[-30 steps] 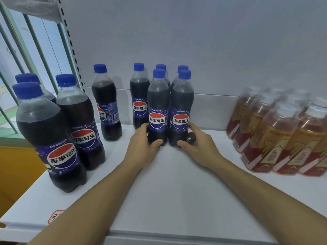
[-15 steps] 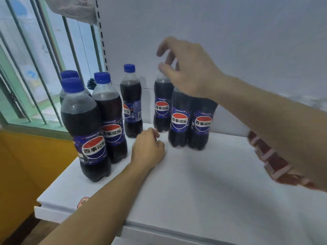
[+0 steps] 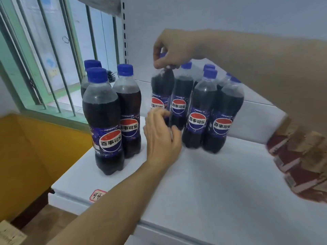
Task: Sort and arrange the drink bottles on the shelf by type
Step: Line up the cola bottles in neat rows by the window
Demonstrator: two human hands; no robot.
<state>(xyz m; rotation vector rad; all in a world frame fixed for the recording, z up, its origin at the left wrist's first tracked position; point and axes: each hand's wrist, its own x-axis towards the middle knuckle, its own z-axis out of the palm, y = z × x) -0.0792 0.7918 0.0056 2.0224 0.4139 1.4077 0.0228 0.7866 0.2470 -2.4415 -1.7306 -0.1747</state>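
Several dark cola bottles with blue caps stand on the white shelf [image 3: 203, 183]. Three form a left group, the nearest one [image 3: 104, 121] in front. A tighter group [image 3: 200, 110] stands at centre right. My right hand [image 3: 169, 50] reaches over from the right and pinches the cap of one cola bottle [image 3: 161, 85] at the left edge of that group. My left hand [image 3: 161, 137] hovers by that bottle's lower half with loosely curled fingers; whether it touches is unclear. Amber tea bottles [image 3: 297, 156] with red labels sit at the right, blurred and partly hidden by my right arm.
A barred window [image 3: 58, 68] and a yellow wall [image 3: 35, 156] lie left of the shelf end. A red-bordered label sticker [image 3: 97, 195] marks the shelf's front edge. Bare shelf surface stretches in front of the bottles. A cardboard box corner [image 3: 10, 234] shows at bottom left.
My right hand came down from above the bottles and took the single bottle's cap; that bottle now stands against the centre group. My left hand lifted off the shelf toward the bottle's lower half.
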